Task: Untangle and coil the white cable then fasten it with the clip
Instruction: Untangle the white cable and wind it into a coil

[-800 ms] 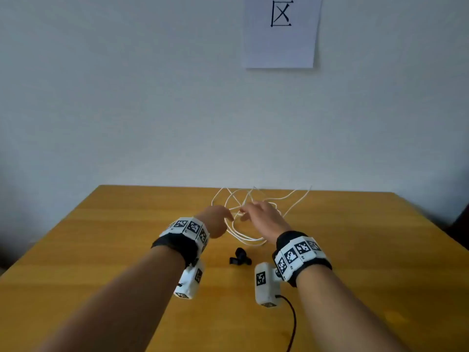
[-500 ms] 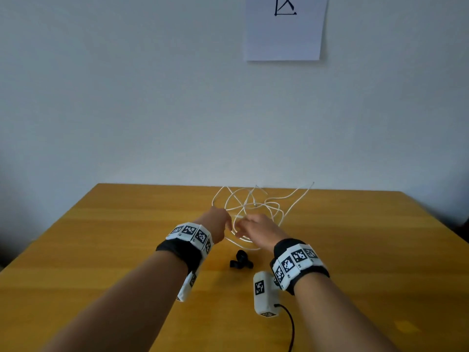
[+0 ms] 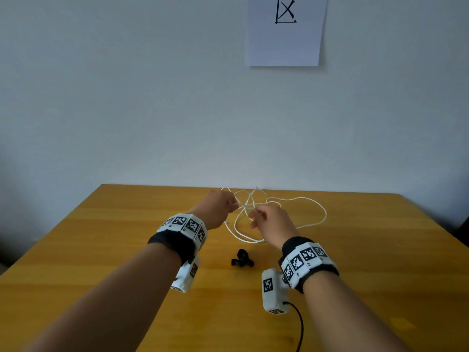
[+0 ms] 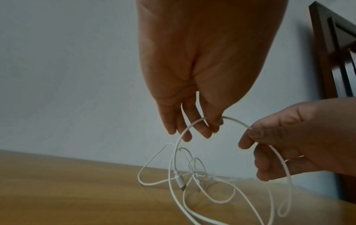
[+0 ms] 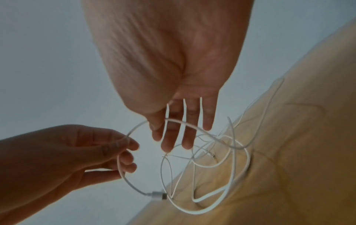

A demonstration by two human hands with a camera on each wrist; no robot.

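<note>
The white cable [image 3: 299, 199] lies in a loose tangle at the far middle of the wooden table [image 3: 106, 250], partly lifted by both hands. My left hand [image 3: 234, 207] pinches a strand between thumb and fingers [image 4: 213, 124]. My right hand [image 3: 253, 217] pinches the same strand a short way along, thumb against fingers [image 5: 156, 126]. A short arc of cable [image 4: 237, 121] spans the two hands. One connector end [image 5: 157, 194] hangs below the left hand. The small black clip [image 3: 242, 260] lies on the table nearer me, between my wrists, untouched.
A white sheet with a printed mark [image 3: 284, 29] hangs on the wall behind the table. A black wire [image 3: 300, 326] runs from my right wrist camera off the near edge. Dark wooden furniture [image 4: 335, 53] stands at the table's right.
My hands have drawn slightly apart with a strand held between them. The cable's loops, bunched and raised before, now spread out to the right on the table. The clip has not moved.
</note>
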